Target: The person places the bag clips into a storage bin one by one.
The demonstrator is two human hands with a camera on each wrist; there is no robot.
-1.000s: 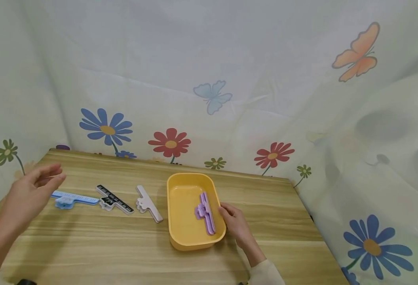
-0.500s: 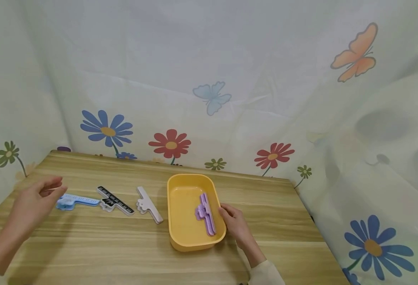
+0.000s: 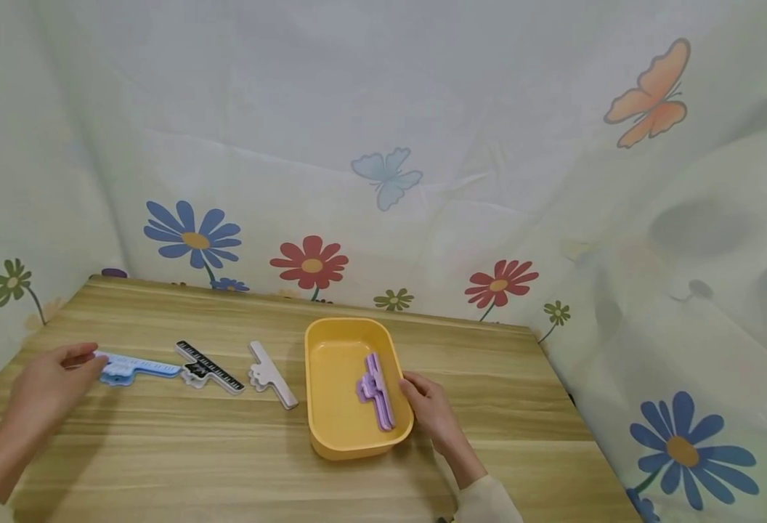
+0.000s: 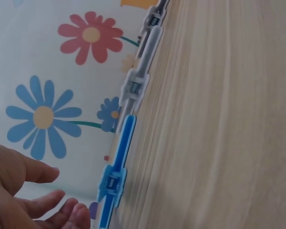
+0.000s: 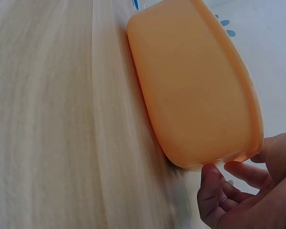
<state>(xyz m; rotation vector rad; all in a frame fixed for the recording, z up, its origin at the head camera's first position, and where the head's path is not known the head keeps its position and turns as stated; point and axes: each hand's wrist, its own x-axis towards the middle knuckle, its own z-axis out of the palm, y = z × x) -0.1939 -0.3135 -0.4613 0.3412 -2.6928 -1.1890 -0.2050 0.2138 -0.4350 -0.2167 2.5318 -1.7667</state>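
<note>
Presently, we find the blue clip (image 3: 136, 365) beside the left hand (image 3: 50, 381), loosely parted and unloaded; the right hand (image 3: 432, 410) grips the yellow container (image 3: 347, 452). Overreaching inward, we judge, could shove the blue clip into the black clip (image 3: 210, 367).

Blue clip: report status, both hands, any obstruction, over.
Left hand open beside blue clip, not gripping. Right hand holding rim of yellow tub. Blue clip lying on table. Nothing visible blocking left hand.
</note>
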